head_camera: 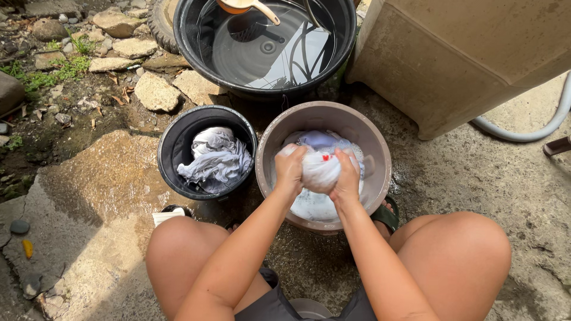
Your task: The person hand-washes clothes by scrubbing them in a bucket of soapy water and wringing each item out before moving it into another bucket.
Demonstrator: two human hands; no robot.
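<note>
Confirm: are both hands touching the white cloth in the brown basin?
Touching. The head view shows left hand and right hand gripping the white cloth between them.

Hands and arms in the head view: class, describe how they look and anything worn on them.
Both arms are bare from the hands up to the frame edge, with no sleeves in view. The left hand and right hand carry no gloves, and no rings, watch or bracelets can be seen. Neither arm shows any marking.
</note>
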